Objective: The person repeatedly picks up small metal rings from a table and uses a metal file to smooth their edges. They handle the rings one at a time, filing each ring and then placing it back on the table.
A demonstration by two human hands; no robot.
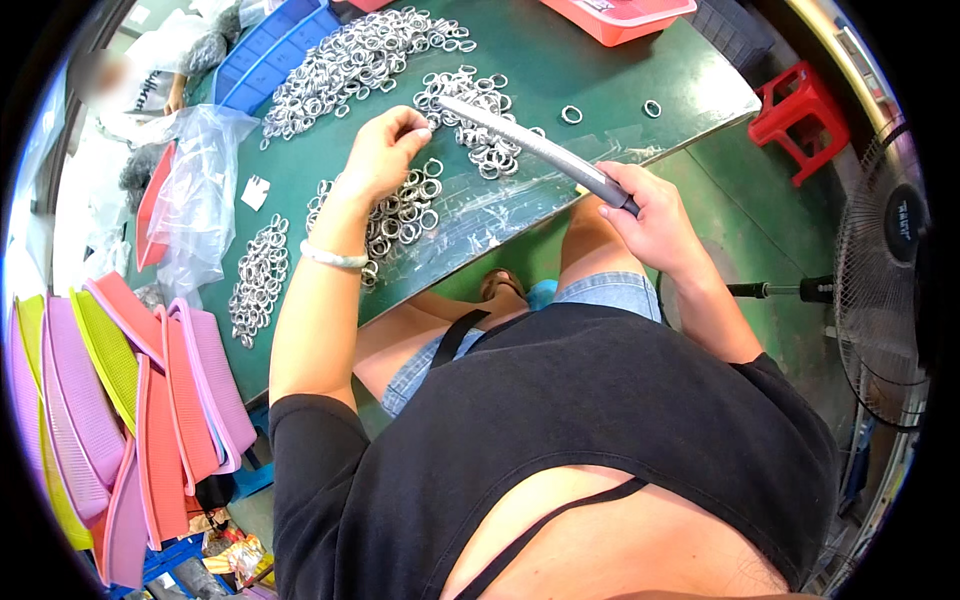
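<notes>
My right hand grips the dark handle of a long grey file. The file points up and left across the table edge, its tip over a pile of metal rings. Held above the table, my left hand has its fingers curled and thumb pressed to them; whatever is in the pinch is too small to make out. Under and beside that wrist lies another group of rings. A large heap of rings spreads farther back, and a smaller group is left of my forearm.
Two single rings lie near the right of the green table. Blue bin, red tray and clear plastic bag stand around it. Colored baskets stack at left; a red stool and fan are right.
</notes>
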